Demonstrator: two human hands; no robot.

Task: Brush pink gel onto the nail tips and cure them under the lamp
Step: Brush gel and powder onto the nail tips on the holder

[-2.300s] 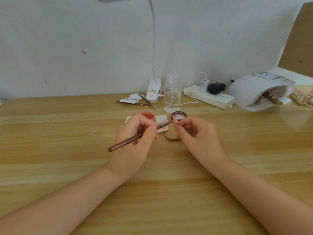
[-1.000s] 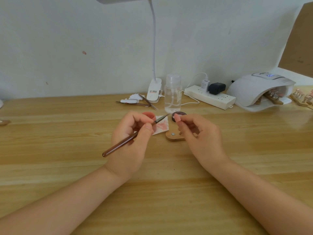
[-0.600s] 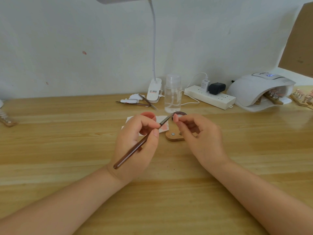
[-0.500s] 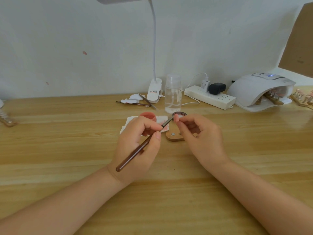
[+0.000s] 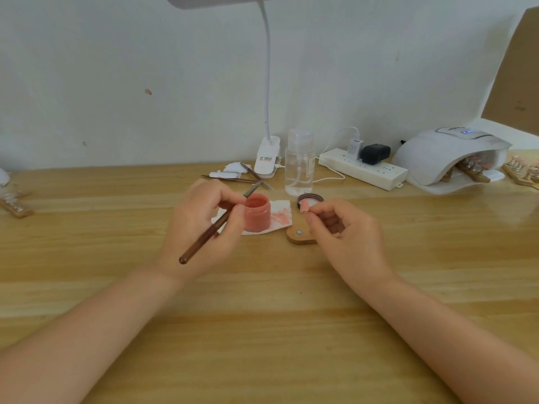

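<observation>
Wooden bench (image 5: 262, 330) across the whole view. White curing lamp (image 5: 446, 158) at 2 o'clock, nail stands under its hood. Left hand (image 5: 201, 228) clamped on the brown brush (image 5: 215, 225), bristle end up over the open pink gel jar (image 5: 256, 212) at 12 o'clock on a stained tissue (image 5: 280, 218). Right hand (image 5: 344, 231), apart at 1 o'clock, pinching a pink nail tip (image 5: 304, 205) above the wooden holder (image 5: 299, 236).

Upper centre: white clip-on desk lamp (image 5: 267, 158), gooseneck rising out of frame. Just right of it, clear pump bottle (image 5: 299, 163). Further right, white power strip (image 5: 363, 169) carrying white and black plugs. Tweezers (image 5: 233, 179) lie left of the lamp base.
</observation>
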